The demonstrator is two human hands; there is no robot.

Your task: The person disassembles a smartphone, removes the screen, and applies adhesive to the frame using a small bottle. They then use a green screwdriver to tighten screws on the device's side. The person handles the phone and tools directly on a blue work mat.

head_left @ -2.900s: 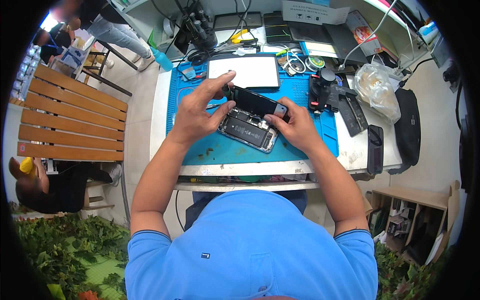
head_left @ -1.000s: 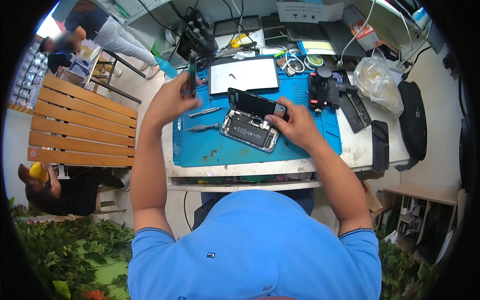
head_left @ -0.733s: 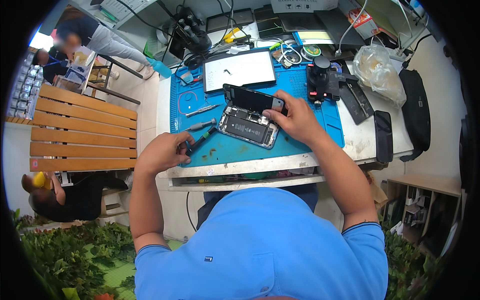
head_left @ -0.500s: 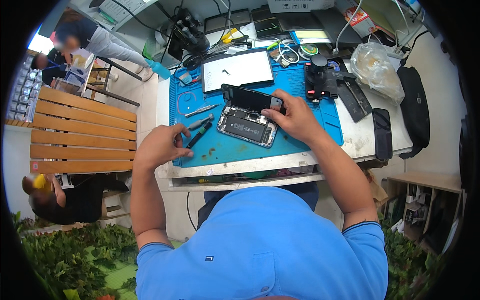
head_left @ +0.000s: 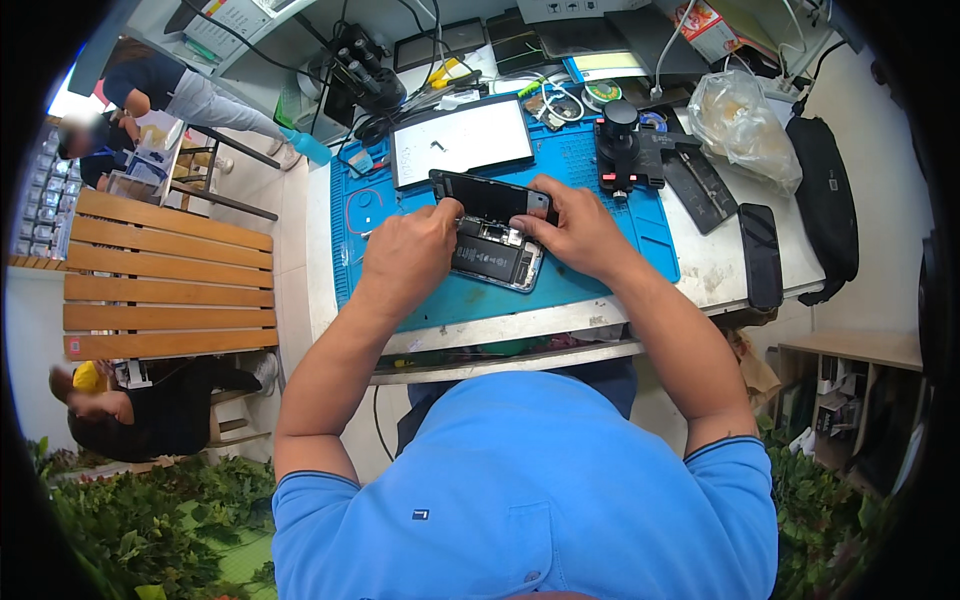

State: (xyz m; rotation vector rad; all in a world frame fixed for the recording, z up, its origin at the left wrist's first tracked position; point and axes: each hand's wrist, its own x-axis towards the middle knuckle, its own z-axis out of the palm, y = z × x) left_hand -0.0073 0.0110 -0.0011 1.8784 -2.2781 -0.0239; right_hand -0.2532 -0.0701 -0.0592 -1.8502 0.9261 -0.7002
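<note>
An opened smartphone (head_left: pixel 487 258) lies on the blue repair mat (head_left: pixel 640 235), its battery and inner boards bare. Its dark screen (head_left: pixel 485 198) is tilted up along the far side. My right hand (head_left: pixel 580 228) is closed on the right end of the screen, thumb in front and fingers behind. My left hand (head_left: pixel 408 255) is closed at the phone's left edge, knuckles up, beside the raised screen. Its fingertips are hidden, so whatever they hold does not show.
Behind the phone lies a white-topped pad (head_left: pixel 462 143) bearing a small dark part. To the right are a black clamp-like device (head_left: pixel 622 150), a dark phone frame (head_left: pixel 702 188), a plastic bag (head_left: pixel 742 130), another phone (head_left: pixel 761 256) and a black case (head_left: pixel 822 205).
My left hand has moved right, from beside the pen-like tools to the phone's left edge, and its fingers have closed. My right hand keeps hold of the raised screen.
</note>
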